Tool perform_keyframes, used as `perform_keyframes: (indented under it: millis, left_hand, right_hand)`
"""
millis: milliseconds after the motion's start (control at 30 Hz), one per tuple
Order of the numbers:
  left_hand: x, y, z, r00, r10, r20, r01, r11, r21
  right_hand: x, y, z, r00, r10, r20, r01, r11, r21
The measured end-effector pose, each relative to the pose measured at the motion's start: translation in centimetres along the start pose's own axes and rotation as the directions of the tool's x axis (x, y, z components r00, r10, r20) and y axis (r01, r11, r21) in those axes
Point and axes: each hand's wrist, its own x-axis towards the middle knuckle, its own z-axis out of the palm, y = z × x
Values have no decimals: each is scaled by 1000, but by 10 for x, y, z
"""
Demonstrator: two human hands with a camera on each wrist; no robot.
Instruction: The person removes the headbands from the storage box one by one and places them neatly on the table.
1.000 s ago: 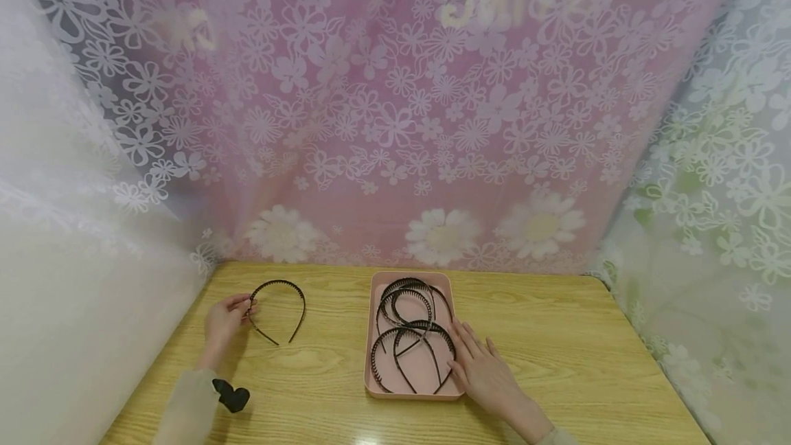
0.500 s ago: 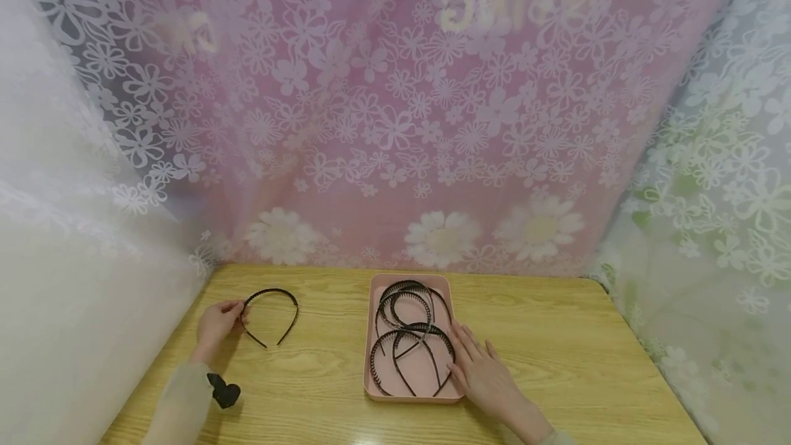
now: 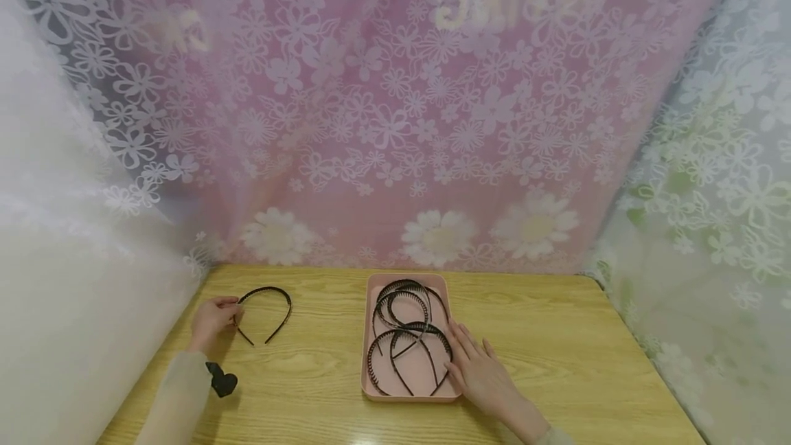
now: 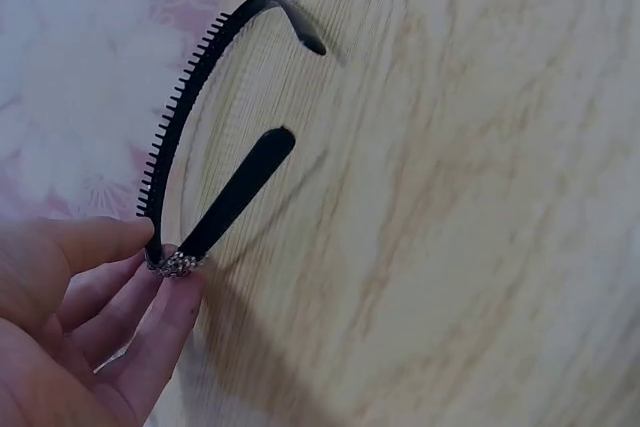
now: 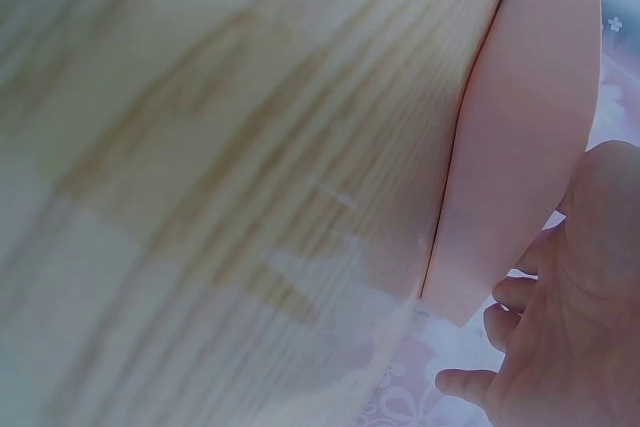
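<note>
My left hand (image 3: 213,321) pinches a black toothed headband (image 3: 266,288) by one side, at the left of the table. Up close in the left wrist view, thumb and fingers grip the headband (image 4: 240,182) at a patch of silver sparkling stones; its two ends point away from the palm. My right hand (image 3: 485,376) rests with fairly straight fingers against the right edge of a pink tray (image 3: 408,399). Several black headbands (image 3: 423,327) overlap inside that tray. The right wrist view has the tray's outer wall (image 5: 520,117) beside the hand (image 5: 570,337).
A wood-grain table (image 3: 321,362) carries the tray near its middle. Pink flowered cloth (image 3: 395,156) hangs behind the table, with pale cloth on both sides. A black heart-shaped piece (image 3: 222,380) sits by the left sleeve's cuff.
My left hand has shifted left with the headband, the larger part of the move coming first. The right hand stays at the tray's edge, and the view has drifted slightly.
</note>
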Motion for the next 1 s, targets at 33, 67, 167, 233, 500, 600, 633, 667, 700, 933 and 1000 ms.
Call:
perform_keyframes:
  millis: [33,67,167,233,500,600,633,667,700,933,1000]
  left_hand:
    - [1,0,-1,1000,4,-11,-4,1000,8]
    - [1,0,-2,1000,11,-21,-11,1000,18]
    - [4,0,-3,998,40,-51,-38,998,49]
    - [6,1,-4,996,60,-63,-56,997,55]
    - [12,6,-6,985,119,-124,-85,964,251]
    - [12,4,-9,982,139,-129,-101,960,263]
    - [12,3,-9,980,150,-131,-111,958,266]
    - [11,3,-10,978,160,-134,-120,956,267]
    - [11,2,-11,976,172,-137,-130,955,268]
    - [11,-1,-12,966,210,-150,-162,947,278]
    - [12,-2,-11,964,216,-155,-162,940,301]
  right_hand:
    - [0,0,0,1000,-6,-3,6,1000,-11]
    - [1,1,1,1000,-12,-8,12,1000,-10]
    - [1,3,4,999,-31,-26,30,999,-20]
    - [0,4,5,998,-41,-40,40,999,-25]
    - [0,3,2,1000,-24,-14,23,999,-30]
    - [0,1,0,999,8,32,-8,1000,-12]
    - [0,0,0,999,15,43,-14,1000,-12]
    - [0,0,0,999,18,49,-18,1000,-9]
    - [0,0,0,999,18,50,-18,1000,-7]
    - [0,3,4,999,-25,-24,24,999,-35]
    - [0,4,5,999,-23,-30,22,999,-35]
